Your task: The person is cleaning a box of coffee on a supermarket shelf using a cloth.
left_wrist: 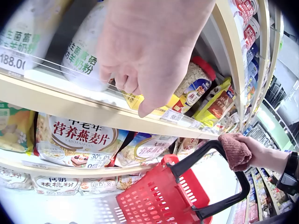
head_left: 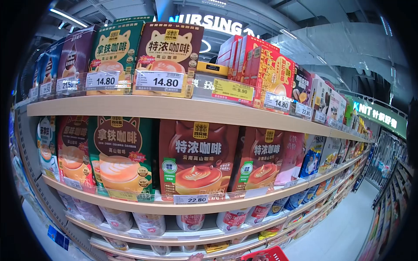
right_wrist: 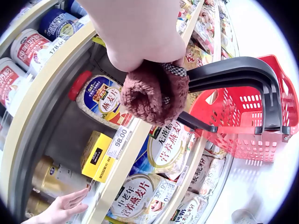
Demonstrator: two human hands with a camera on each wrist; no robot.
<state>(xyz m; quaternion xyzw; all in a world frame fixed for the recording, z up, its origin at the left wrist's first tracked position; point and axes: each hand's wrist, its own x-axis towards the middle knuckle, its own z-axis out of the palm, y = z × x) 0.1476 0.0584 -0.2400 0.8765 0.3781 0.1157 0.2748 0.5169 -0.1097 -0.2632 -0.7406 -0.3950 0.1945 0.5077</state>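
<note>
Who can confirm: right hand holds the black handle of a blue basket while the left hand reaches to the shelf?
Not quite: the basket is red, not blue, as the right wrist view shows. The rest holds: the right hand holds its black handle while the left hand reaches to the shelf.

Supermarket aisle: priced shelves (head_left: 130, 106), red basket (right_wrist: 243, 126).
</note>
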